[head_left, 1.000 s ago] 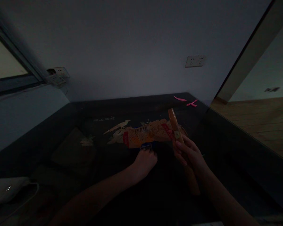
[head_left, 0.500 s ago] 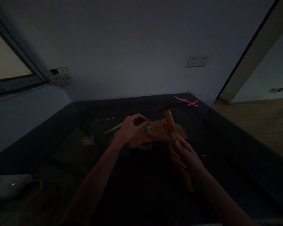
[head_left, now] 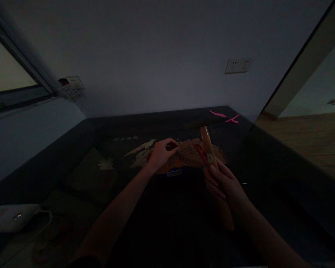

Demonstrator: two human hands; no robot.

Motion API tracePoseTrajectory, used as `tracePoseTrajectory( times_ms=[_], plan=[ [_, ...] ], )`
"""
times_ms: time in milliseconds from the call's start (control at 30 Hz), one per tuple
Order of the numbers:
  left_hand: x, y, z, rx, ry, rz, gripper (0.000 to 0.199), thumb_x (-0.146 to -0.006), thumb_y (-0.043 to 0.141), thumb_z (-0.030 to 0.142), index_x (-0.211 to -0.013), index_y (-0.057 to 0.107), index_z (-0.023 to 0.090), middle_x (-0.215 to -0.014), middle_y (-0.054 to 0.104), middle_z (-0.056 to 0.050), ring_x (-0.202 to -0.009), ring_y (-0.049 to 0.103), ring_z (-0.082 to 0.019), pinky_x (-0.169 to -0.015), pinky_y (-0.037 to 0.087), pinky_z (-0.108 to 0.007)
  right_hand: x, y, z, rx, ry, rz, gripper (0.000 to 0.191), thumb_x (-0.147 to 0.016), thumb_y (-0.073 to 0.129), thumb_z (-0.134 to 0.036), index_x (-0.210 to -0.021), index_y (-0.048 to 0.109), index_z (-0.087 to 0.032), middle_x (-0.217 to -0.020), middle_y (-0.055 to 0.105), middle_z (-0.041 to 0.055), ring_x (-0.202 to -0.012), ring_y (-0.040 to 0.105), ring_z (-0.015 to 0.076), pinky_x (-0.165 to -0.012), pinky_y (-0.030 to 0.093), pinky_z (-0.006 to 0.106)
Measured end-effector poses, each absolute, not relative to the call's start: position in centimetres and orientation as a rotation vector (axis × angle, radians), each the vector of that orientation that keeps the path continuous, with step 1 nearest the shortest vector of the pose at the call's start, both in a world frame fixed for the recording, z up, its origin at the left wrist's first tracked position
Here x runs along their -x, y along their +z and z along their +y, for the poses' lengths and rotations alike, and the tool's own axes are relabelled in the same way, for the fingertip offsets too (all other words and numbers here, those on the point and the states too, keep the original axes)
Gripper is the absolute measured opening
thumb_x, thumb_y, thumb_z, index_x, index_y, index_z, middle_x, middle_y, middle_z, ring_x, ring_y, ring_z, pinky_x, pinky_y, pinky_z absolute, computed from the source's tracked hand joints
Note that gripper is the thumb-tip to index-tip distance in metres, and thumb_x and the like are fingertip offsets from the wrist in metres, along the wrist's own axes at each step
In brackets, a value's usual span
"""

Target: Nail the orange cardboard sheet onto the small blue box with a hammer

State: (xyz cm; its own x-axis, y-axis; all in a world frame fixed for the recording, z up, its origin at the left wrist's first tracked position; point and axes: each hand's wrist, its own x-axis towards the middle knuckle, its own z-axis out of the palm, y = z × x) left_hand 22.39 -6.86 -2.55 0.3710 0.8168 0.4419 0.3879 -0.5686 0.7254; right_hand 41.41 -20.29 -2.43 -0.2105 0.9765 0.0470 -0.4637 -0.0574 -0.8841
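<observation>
My left hand [head_left: 162, 153] pinches a small thin upright piece, perhaps a nail [head_left: 178, 142], at the left part of a brown dotted item [head_left: 188, 152] that looks like packaging. Yellow and blue parts show at its lower edge. My right hand [head_left: 220, 180] is wrapped round a wooden handle [head_left: 207, 141], which stands up tilted at the right side of the dotted item. The handle's lower end reaches below my fingers. Something dark lies across its top, too dim to make out.
The dark table [head_left: 167, 208] bears a pale bird design on the left. A pink ribbon [head_left: 232, 118] lies at the back right, and a white device [head_left: 13, 217] with a cable at the front left. Wall sockets [head_left: 238, 66] are behind.
The view has shifted slightly. My left hand has moved a little right along the dotted item, and the bird design shows more. The grip of my right hand looks the same.
</observation>
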Motion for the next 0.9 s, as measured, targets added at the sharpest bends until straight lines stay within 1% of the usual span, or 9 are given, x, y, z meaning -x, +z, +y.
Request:
tracePoseTrajectory(
  times_ms=[233, 333, 433, 600, 667, 733, 767, 800, 900],
  plan=[
    [-22.4, -3.0, -6.8, -2.094, 1.084, 1.043, 0.007, -0.073, 0.060, 0.015, -0.080, 0.062, 0.015, -0.078, 0.067, -0.002, -0.075, 0.063, -0.014, -0.071, 0.049, -0.025, -41.4, -1.9, -20.5, 0.851, 1.483, -1.098, 0.026, -0.084, 0.055, -0.036, -0.105, 0.046, -0.024, -0.053, 0.043, -0.0104, -0.025, 0.028, 0.0009, -0.024, 0.023, 0.011],
    [-22.4, -2.9, -6.9, -2.119, 1.052, 1.046, 0.007, -0.074, 0.060, 0.015, -0.080, 0.063, 0.015, -0.080, 0.068, -0.002, -0.077, 0.063, -0.015, -0.072, 0.048, -0.025, -41.9, -1.4, -20.3, 0.969, 1.389, -1.213, 0.039, -0.083, 0.055, -0.036, -0.118, 0.044, -0.022, -0.048, 0.043, -0.0109, -0.025, 0.030, 0.0026, -0.024, 0.024, 0.012],
    [-22.3, -2.8, -6.8, -2.140, 1.041, 1.071, 0.007, -0.074, 0.061, 0.017, -0.080, 0.064, 0.015, -0.080, 0.068, -0.003, -0.077, 0.063, -0.015, -0.072, 0.048, -0.026, -42.6, 0.7, -20.4, 1.181, 1.220, -1.319, 0.051, -0.081, 0.057, -0.036, -0.128, 0.042, -0.020, -0.045, 0.043, -0.0107, -0.026, 0.032, 0.0041, -0.025, 0.027, 0.014],
    [-22.5, -3.3, -6.5, -2.096, 1.020, 1.078, 0.007, -0.075, 0.062, 0.020, -0.080, 0.065, 0.016, -0.081, 0.069, -0.003, -0.077, 0.063, -0.015, -0.072, 0.048, -0.025, -43.3, 6.3, -21.0, 1.347, 0.992, -1.602, 0.057, -0.078, 0.058, -0.037, -0.131, 0.044, -0.020, -0.059, 0.056, -0.0046, -0.031, 0.038, 0.0052, -0.027, 0.031, 0.016],
    [-22.6, -3.6, -6.3, -2.070, 1.005, 1.078, 0.008, -0.075, 0.062, 0.021, -0.081, 0.065, 0.016, -0.080, 0.069, -0.003, -0.076, 0.064, -0.015, -0.070, 0.048, -0.024, -43.2, 7.4, -21.1, 1.363, 0.904, -1.725, 0.053, -0.078, 0.058, -0.036, -0.128, 0.049, -0.019, -0.063, 0.059, -0.0021, -0.041, 0.049, 0.0099, -0.034, 0.040, 0.019],
    [-22.7, -3.6, -6.3, -2.064, 0.993, 1.101, 0.008, -0.074, 0.063, 0.021, -0.081, 0.065, 0.015, -0.079, 0.070, -0.003, -0.075, 0.064, -0.015, -0.070, 0.048, -0.024, -43.0, 7.5, -20.9, 1.346, 0.831, -1.839, 0.048, -0.079, 0.056, -0.033, -0.125, 0.053, -0.018, -0.074, 0.064, 0.0012, -0.062, 0.060, 0.0166, -0.052, 0.050, 0.023],
    [-22.7, -3.5, -6.4, -2.072, 0.989, 1.114, 0.009, -0.074, 0.063, 0.020, -0.081, 0.066, 0.015, -0.080, 0.070, -0.003, -0.075, 0.064, -0.015, -0.070, 0.048, -0.024, -42.9, 7.2, -20.8, 1.349, 0.816, -1.883, 0.047, -0.079, 0.055, -0.031, -0.124, 0.054, -0.018, -0.079, 0.066, 0.0025, -0.071, 0.062, 0.0190, -0.060, 0.051, 0.026],
    [-22.7, -3.4, -6.4, -2.085, 0.983, 1.127, 0.009, -0.074, 0.063, 0.019, -0.082, 0.066, 0.016, -0.081, 0.070, -0.004, -0.076, 0.064, -0.015, -0.071, 0.048, -0.025, -42.8, 6.9, -20.6, 1.363, 0.821, -1.920, 0.046, -0.079, 0.054, -0.029, -0.124, 0.054, -0.017, -0.084, 0.067, 0.0036, -0.075, 0.062, 0.0203, -0.064, 0.051, 0.028],
    [-22.6, -2.9, -6.8, -2.133, 0.976, 1.154, 0.010, -0.074, 0.063, 0.018, -0.082, 0.067, 0.016, -0.084, 0.070, -0.004, -0.077, 0.064, -0.016, -0.073, 0.048, -0.026, -42.7, 6.0, -20.3, 1.430, 0.904, -1.969, 0.045, -0.079, 0.051, -0.026, -0.123, 0.055, -0.014, -0.089, 0.068, 0.0058, -0.074, 0.063, 0.0213, -0.066, 0.051, 0.032]
  ],
)
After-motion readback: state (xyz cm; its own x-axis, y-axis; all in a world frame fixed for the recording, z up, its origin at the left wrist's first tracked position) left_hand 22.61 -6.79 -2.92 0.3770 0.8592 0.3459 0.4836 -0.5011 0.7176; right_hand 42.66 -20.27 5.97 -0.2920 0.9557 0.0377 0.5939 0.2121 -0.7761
